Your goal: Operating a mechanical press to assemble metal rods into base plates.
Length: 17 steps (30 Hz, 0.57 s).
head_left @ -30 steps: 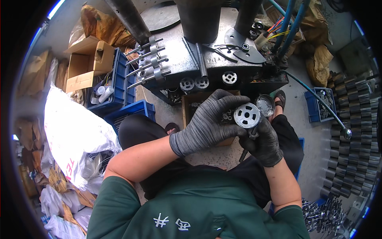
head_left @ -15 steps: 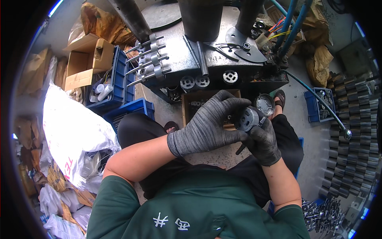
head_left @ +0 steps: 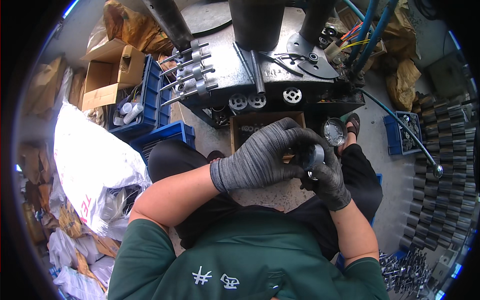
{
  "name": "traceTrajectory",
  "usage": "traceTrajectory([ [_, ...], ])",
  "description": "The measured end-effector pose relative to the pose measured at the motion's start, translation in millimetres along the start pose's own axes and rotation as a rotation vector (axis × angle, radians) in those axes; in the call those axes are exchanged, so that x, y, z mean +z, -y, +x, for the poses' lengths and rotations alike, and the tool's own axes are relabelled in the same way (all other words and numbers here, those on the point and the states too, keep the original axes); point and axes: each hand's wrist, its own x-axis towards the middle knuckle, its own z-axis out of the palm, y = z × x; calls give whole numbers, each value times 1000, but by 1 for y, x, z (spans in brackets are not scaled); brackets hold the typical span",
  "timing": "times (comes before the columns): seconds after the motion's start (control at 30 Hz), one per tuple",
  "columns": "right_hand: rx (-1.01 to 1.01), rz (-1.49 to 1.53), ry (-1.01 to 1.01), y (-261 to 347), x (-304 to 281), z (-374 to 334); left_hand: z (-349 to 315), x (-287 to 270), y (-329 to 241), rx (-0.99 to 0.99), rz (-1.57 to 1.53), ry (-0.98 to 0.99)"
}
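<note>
In front of my lap, both gloved hands come together around a round metal end cap (head_left: 316, 156), turned nearly edge-on. My left hand (head_left: 262, 157), in a grey knit glove, is closed with its fingertips and thumb at the cap's left side. My right hand (head_left: 331, 177) grips it from the right, thumb across its near edge. A small shiny round piece (head_left: 312, 175) shows below the cap; I cannot tell whether it is attached. Similar slotted caps stand along the bench's front edge, one (head_left: 292, 95) apart and two (head_left: 257, 101) side by side.
The metal bench (head_left: 235, 70) carries several shafts with cylinders (head_left: 200, 70), rods and curved plates. Below are a box of small rings (head_left: 267, 119) and a bowl of pale paste (head_left: 334, 131). Blue crates (head_left: 167, 135) and a white sack (head_left: 100, 165) stand left; stacked metal cylinders (head_left: 440, 175) line the right.
The end cap has turned from showing its slotted face to nearly edge-on. My right fingers have come up over its far side, and my left fingers have closed in around it.
</note>
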Motion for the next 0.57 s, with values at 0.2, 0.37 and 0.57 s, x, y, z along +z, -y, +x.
traceTrajectory([
  [0.2, -58, 87, -53, -8, -3, 0, 1, 5, 2, -3, 52, -10],
  [0.37, -121, -17, -149, -6, 2, -1, -3, 14, 7, -110, -38, -74],
  [0.57, -225, -153, -44, -10, -10, -4, -3, 16, 4, -102, -66, -88],
])
